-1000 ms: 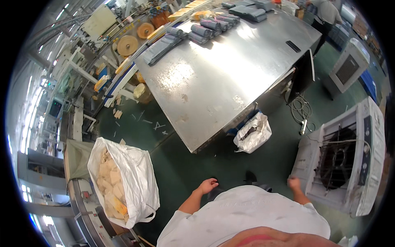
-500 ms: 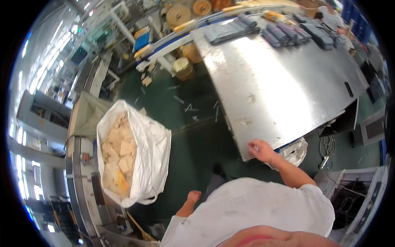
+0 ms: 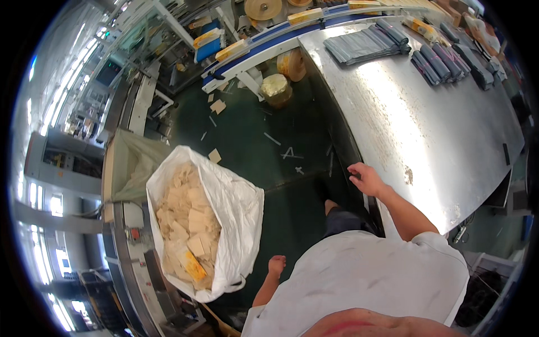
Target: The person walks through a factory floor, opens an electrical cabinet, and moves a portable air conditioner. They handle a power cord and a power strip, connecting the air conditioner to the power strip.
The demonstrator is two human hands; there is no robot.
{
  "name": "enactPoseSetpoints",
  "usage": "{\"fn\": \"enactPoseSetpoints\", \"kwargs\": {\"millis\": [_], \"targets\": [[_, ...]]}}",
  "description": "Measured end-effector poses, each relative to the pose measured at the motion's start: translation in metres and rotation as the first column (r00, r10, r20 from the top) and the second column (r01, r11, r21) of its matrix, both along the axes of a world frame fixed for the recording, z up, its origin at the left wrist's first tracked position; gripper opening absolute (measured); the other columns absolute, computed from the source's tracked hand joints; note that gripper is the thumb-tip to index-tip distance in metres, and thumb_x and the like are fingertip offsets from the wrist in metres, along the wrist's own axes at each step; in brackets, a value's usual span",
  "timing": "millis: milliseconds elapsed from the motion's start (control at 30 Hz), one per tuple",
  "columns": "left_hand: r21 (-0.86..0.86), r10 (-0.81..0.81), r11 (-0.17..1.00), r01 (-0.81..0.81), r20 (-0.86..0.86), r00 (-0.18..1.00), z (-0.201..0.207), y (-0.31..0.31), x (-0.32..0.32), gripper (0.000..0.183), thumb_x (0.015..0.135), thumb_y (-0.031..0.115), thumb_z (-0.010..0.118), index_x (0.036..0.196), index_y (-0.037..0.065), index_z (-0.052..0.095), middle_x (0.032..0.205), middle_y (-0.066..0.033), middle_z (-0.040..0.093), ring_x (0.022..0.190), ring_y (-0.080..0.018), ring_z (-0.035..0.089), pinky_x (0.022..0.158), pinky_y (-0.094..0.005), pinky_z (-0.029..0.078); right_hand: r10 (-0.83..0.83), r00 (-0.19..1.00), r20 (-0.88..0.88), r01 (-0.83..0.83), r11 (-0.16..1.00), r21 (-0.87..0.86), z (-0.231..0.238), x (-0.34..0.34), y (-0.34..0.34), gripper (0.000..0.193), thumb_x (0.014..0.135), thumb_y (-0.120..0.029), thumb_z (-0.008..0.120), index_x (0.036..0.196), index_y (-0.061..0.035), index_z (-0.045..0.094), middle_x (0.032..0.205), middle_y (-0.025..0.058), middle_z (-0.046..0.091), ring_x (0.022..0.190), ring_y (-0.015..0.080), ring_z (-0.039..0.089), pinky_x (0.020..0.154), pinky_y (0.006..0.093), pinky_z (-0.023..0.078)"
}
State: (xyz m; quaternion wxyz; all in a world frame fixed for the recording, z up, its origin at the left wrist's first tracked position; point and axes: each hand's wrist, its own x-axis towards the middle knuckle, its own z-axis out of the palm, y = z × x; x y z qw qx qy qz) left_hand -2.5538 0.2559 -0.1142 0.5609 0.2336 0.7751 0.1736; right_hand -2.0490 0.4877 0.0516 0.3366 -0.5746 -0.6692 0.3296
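My right hand (image 3: 365, 180) hangs over the near left edge of the metal table (image 3: 393, 140), its fingers loosely bent and apart with nothing between them. Low at my side, my left hand (image 3: 277, 264) is curled into a loose fist, and no object shows in it. Just left of that hand stands a large white woven sack (image 3: 238, 224), its top gaping. Tan cardboard-like scraps (image 3: 193, 219) fill it, with a yellow-orange wrapper (image 3: 194, 265) among them.
Folded grey plastic bags (image 3: 365, 45) and rolled dark bundles (image 3: 441, 63) lie at the table's far end. Beyond runs a conveyor (image 3: 264, 48) carrying yellow packs (image 3: 231, 50). A tape-wrapped roll (image 3: 275, 91) and scraps (image 3: 218, 106) sit on the green floor. Machines line the left; another person (image 3: 485, 33) is far right.
I have stepped forward alongside the table, so its left edge now runs beside me. My right hand has moved from the table's near corner farther up that edge. My left hand stays low.
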Motion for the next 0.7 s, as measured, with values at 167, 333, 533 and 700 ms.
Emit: {"fn": "enactPoseSetpoints", "kwargs": {"millis": [167,333,533,700], "targets": [[0.173,-0.259,0.943,0.286,-0.163,0.952,-0.008,0.192,0.006,0.017,0.092,0.019,0.065,0.09,0.003,0.071,0.076,-0.0091,0.07,0.064,-0.0216,0.063,0.063,-0.0376,0.051,-0.153,0.988,-0.011,0.154,0.986,0.071,-0.023,0.021,0.212,0.029,0.086,-0.008,0.072,0.114,-0.0025,0.066,0.105,0.0154,0.068,0.097,0.0319,0.069,0.085,0.0394,0.056],[0.11,-0.717,0.221,0.969,-0.655,0.238,-0.006,0.396,-0.022,0.019,0.088,0.025,0.06,0.095,0.012,0.071,0.083,-0.018,0.069,0.082,-0.0368,0.067,0.069,-0.0487,0.053,-0.265,0.947,-0.18,0.257,0.964,-0.065,-0.01,0.045,0.399,0.03,0.09,-0.015,0.069,0.117,-0.0032,0.066,0.106,0.0131,0.069,0.098,0.0275,0.068,0.088,0.0397,0.055],[0.069,-0.095,0.993,0.093,0.031,0.995,-0.007,0.655,-0.006,0.018,0.097,0.013,0.061,0.108,0.0,0.067,0.085,-0.0075,0.069,0.066,-0.0158,0.063,0.057,-0.0271,0.049,-0.375,-0.504,-0.778,0.018,0.896,-0.443,0.048,0.078,0.553,0.068,0.104,-0.056,0.039,0.143,-0.0009,0.042,0.138,0.021,0.054,0.127,0.0399,0.053,0.107,0.0532,0.042],[0.069,-0.528,0.847,0.527,-0.004,0.849,-0.015,0.853,0.067,0.018,0.098,0.014,0.066,0.105,-0.002,0.065,0.083,-0.006,0.068,0.068,-0.0136,0.062,0.057,-0.0269,0.046,-0.139,-0.735,-0.663,0.222,0.875,-0.429,0.053,0.121,0.651,0.07,0.104,-0.059,0.038,0.139,0.0016,0.042,0.139,0.0247,0.05,0.132,0.0425,0.046,0.11,0.0564,0.04]]}}
